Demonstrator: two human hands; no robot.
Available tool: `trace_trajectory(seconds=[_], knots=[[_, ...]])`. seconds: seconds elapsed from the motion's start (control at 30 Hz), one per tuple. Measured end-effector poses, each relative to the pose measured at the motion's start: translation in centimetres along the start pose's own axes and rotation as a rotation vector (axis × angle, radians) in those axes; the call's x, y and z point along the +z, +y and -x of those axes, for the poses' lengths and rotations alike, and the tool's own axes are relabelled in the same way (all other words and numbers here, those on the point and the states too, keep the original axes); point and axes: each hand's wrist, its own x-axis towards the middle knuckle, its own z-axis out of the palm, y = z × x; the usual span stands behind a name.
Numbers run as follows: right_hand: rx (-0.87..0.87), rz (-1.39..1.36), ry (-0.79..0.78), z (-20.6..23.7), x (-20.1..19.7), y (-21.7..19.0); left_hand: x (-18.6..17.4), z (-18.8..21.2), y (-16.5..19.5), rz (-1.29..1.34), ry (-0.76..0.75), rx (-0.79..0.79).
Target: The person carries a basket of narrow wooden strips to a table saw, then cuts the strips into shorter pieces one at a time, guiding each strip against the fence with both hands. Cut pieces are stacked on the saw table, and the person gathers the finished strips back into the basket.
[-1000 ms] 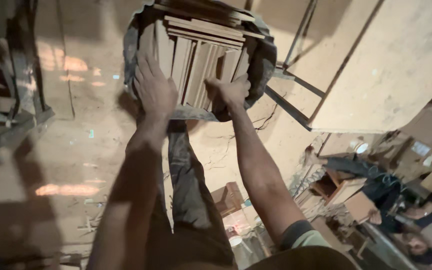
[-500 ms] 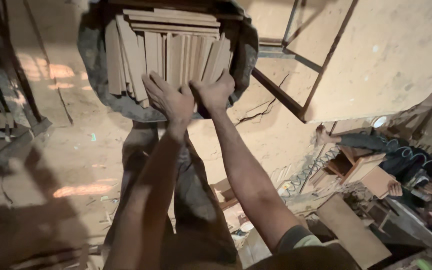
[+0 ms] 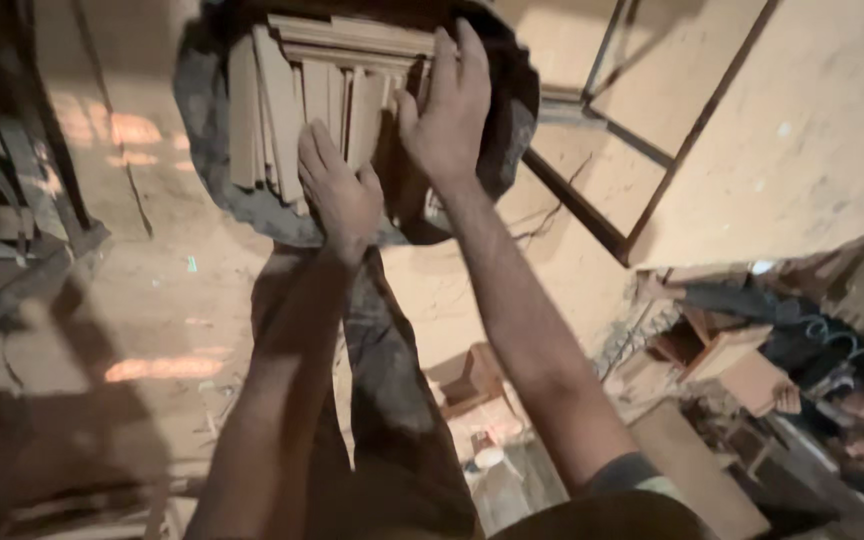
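while both hands work the wood slats (image 3: 302, 110) stacked in the dark round tub (image 3: 512, 110), left hand (image 3: 342, 195) lies flat, fingers together; right hand (image 3: 449, 105) spread over the top, prob. gripping nothing. best to square slat ends w/ palms, pressing evenly.

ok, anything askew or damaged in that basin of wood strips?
Yes. The wooden strips are not stacked evenly: most stand on end, fanned and leaning, while a few lie crosswise along the top. The dark basin looks worn and ragged along its lower rim. The left hand and right hand press on the strips.
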Motion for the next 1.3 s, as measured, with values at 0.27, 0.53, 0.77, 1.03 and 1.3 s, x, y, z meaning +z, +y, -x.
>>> trace_trajectory(seconds=[0.27, 0.53, 0.77, 1.03, 1.3], knots=[[-0.101, 0.328, -0.299, -5.2, 0.3, 1.2, -0.4, -1.7, -0.2, 0.166, 0.033, -0.094], [0.076, 0.222, -0.28, -5.5, -1.4, 1.2, -1.0, -4.7, -0.5, 0.264, -0.099, -0.293], [-0.047, 0.391, -0.398, -5.7, -2.0, 3.6, -0.5, -4.2, 0.0, 0.255, -0.131, -0.343], [-0.023, -0.338, 0.006, -4.2, -3.0, 3.4, 0.1, -4.6, 1.5, 0.515, -0.032, -0.328], [0.879, -1.409, -0.188, -8.1, -1.6, 1.4, -1.0, -8.1, 3.2, 0.67, -0.259, -0.645]])
